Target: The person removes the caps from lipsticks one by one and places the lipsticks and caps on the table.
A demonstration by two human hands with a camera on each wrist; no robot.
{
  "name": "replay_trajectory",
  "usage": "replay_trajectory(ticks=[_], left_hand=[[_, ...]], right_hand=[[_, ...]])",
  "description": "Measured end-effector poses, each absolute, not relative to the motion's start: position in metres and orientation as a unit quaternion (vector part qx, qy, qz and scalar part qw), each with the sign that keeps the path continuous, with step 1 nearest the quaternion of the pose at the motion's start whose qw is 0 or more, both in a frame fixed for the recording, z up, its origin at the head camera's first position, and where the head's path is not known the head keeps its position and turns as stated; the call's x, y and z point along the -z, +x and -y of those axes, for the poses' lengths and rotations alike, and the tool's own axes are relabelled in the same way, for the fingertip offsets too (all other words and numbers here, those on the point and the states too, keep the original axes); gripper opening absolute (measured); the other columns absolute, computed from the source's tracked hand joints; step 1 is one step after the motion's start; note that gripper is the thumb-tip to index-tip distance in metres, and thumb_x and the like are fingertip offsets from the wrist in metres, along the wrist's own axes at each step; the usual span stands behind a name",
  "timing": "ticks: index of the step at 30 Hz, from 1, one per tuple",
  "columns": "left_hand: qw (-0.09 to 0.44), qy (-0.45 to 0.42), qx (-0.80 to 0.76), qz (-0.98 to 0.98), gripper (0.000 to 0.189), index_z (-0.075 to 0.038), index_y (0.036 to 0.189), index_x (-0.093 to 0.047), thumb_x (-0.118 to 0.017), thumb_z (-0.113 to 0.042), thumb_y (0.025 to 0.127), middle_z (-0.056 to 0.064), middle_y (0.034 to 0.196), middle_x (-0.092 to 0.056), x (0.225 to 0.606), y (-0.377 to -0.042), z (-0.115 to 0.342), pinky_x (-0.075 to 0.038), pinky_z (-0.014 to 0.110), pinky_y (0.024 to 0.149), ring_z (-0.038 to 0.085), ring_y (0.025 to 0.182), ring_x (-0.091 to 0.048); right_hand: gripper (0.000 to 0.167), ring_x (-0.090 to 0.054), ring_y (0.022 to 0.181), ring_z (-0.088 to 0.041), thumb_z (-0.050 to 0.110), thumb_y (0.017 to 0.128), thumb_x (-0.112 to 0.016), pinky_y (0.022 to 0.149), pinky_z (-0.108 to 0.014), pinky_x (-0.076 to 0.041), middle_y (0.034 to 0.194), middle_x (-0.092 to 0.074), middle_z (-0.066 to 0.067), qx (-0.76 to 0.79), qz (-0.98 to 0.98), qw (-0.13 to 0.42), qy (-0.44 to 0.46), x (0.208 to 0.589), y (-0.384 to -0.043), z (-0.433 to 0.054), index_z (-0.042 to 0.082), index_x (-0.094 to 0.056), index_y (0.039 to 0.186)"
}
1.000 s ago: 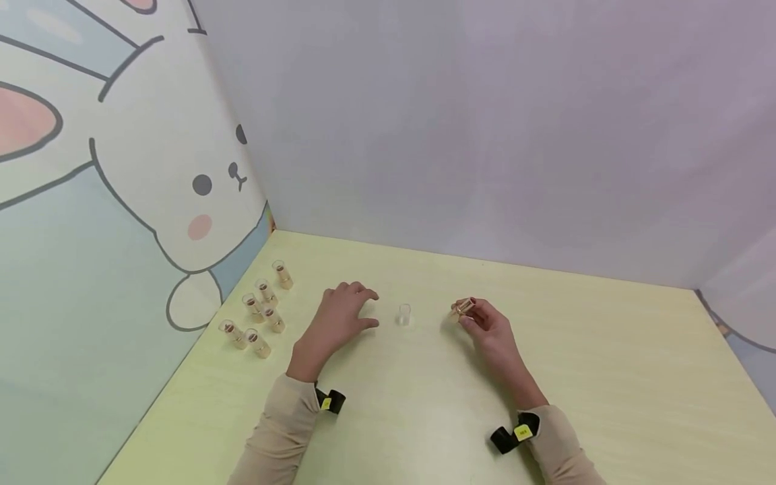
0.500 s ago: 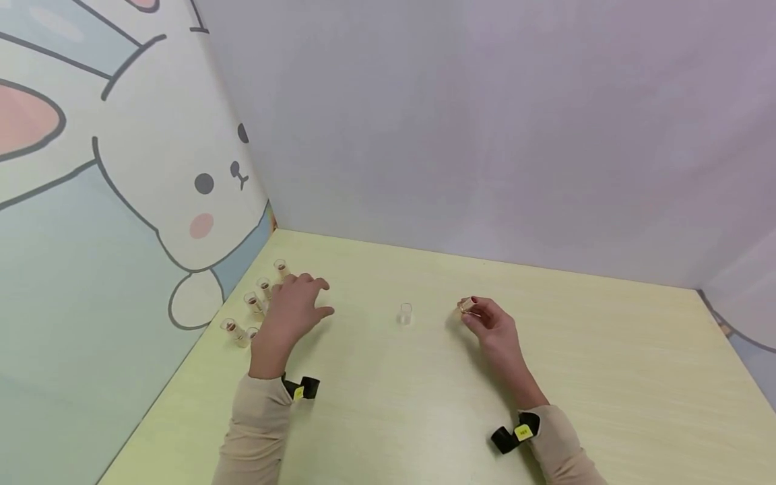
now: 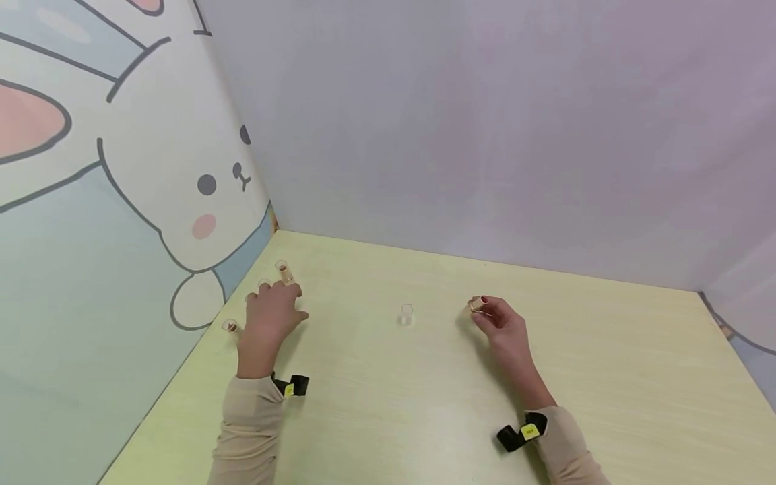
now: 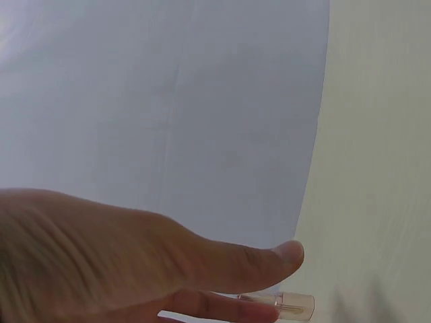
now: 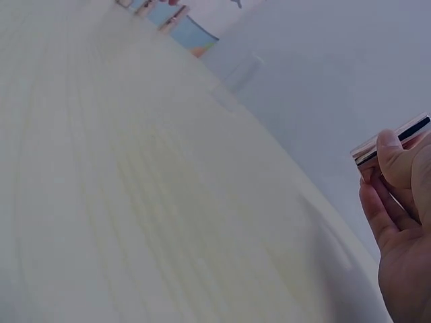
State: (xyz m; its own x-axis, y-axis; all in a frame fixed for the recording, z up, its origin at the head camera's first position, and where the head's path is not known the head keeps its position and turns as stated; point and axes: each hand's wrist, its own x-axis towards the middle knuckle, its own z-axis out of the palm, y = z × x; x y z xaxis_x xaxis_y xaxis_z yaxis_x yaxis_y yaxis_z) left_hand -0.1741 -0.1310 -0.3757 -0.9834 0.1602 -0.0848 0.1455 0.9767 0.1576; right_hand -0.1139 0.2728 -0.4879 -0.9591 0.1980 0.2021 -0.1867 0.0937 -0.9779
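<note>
My right hand (image 3: 506, 331) pinches a gold lipstick tube (image 3: 477, 305) with its clear cap off, tilted above the table. In the right wrist view the shiny tube (image 5: 369, 156) lies between thumb and fingers. A clear cap (image 3: 407, 314) stands alone on the table between the hands. My left hand (image 3: 269, 316) hovers over the cluster of capped lipsticks at the left, thumb and fingers apart, hiding most of them. One lipstick (image 3: 285, 271) shows beyond the fingertips, another (image 3: 231, 328) beside the wrist. In the left wrist view, a capped lipstick (image 4: 297, 305) shows just past the fingers.
A pale yellow table (image 3: 388, 404) spreads under both arms. A rabbit-print wall panel (image 3: 151, 168) borders its left side, close to the lipsticks. A plain pale curtain (image 3: 473, 135) closes off the back.
My left hand has moved left from near the clear cap to over the lipstick cluster. My right hand, still holding the tube, has shifted slightly right and turned the tube a little.
</note>
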Motion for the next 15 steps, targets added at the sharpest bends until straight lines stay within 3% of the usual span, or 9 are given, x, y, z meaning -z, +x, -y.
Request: replay_trajectory(ticks=[5,10,15], left_hand=[[0.056,0.076,-0.080,-0.992,0.044,-0.002,0.128,-0.067,-0.079,-0.023,0.091,0.026,0.126,-0.066,0.378,-0.176,0.137,-0.045,0.067,0.098,0.048,0.120,-0.057],[0.063,0.082,-0.080,-0.991,0.040,-0.001,0.125,-0.069,-0.079,-0.018,0.090,0.025,0.119,-0.070,0.379,-0.178,0.141,-0.052,0.062,0.085,0.045,0.108,-0.064],[0.066,0.093,-0.071,-0.991,0.031,-0.001,0.122,-0.070,-0.069,-0.002,0.091,0.024,0.117,-0.072,0.382,-0.179,0.144,-0.055,0.059,0.083,0.042,0.101,-0.069]], right_hand=[[0.032,-0.068,0.100,0.004,-0.007,0.095,-0.069,0.086,-0.012,-0.057,0.109,-0.070,0.020,-0.664,0.733,0.145,-0.017,0.488,-0.115,-0.278,-0.013,-0.059,0.125],[0.031,-0.068,0.097,0.005,-0.008,0.095,-0.069,0.086,-0.011,-0.057,0.106,-0.070,0.019,-0.657,0.740,0.145,-0.028,0.489,-0.117,-0.282,-0.013,-0.060,0.124],[0.031,-0.066,0.094,0.006,-0.005,0.096,-0.070,0.086,-0.009,-0.056,0.111,-0.072,-0.008,-0.625,0.768,0.134,-0.036,0.491,-0.118,-0.283,-0.009,-0.064,0.126]])
